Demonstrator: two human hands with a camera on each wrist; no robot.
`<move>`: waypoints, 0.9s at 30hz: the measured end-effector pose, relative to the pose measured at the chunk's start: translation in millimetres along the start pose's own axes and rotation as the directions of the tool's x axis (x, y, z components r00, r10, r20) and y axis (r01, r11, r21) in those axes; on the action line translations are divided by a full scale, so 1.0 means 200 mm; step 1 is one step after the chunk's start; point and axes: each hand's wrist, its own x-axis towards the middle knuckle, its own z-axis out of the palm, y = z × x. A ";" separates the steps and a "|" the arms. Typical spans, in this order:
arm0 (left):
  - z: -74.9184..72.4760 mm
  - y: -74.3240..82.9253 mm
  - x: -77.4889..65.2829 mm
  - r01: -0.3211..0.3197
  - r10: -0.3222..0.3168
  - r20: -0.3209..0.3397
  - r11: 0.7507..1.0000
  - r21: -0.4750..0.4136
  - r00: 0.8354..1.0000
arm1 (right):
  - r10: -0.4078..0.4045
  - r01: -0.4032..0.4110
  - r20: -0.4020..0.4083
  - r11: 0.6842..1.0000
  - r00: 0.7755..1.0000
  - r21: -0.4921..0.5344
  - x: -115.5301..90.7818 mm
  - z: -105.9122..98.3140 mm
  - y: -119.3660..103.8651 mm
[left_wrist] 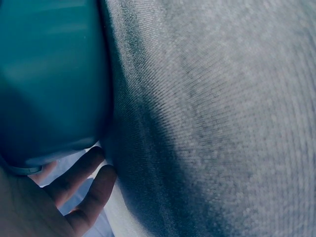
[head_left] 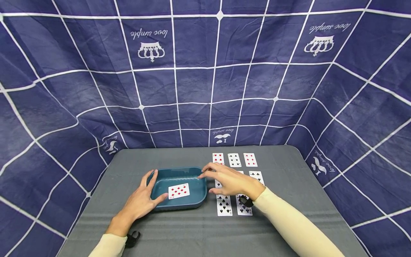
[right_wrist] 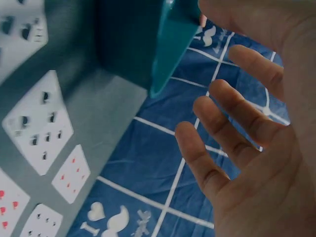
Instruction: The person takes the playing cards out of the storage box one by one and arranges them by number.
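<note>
A dark teal rectangular tray (head_left: 181, 205) stands on the grey table, with a diamonds playing card (head_left: 178, 191) lying face up inside. My left hand (head_left: 141, 198) spans the tray's left end, its fingers at the left rim and its thumb over the front left corner. In the left wrist view, loosely straight fingers (left_wrist: 94, 190) show beside the tray's outer wall (left_wrist: 54, 74). My right hand (head_left: 229, 180) hovers at the right end, fingertips close to the rim. Its fingers (right_wrist: 237, 118) look spread and relaxed in the right wrist view, holding nothing.
Face-up playing cards lie in rows right of the tray, among them a hearts card (head_left: 218, 158), a black-suited card (head_left: 234, 160), a diamonds card (head_left: 250, 160) and a spades card (head_left: 224, 207). My right forearm covers some. A blue gridded cloth (head_left: 192, 85) surrounds the table's back and sides.
</note>
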 end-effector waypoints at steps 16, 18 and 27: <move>0.00 0.00 0.00 0.008 -0.008 0.010 1.000 0.013 1.000 | -0.040 0.032 0.209 0.999 0.977 0.041 0.39 0.03 -0.04; 0.00 0.00 0.00 0.006 -0.006 0.012 1.000 0.015 1.000 | -0.048 0.041 0.242 0.999 0.969 0.032 0.44 0.04 -0.05; -0.01 0.01 0.00 0.004 -0.004 0.016 1.000 0.002 1.000 | -0.029 0.030 0.374 1.000 0.927 0.003 0.62 0.10 -0.08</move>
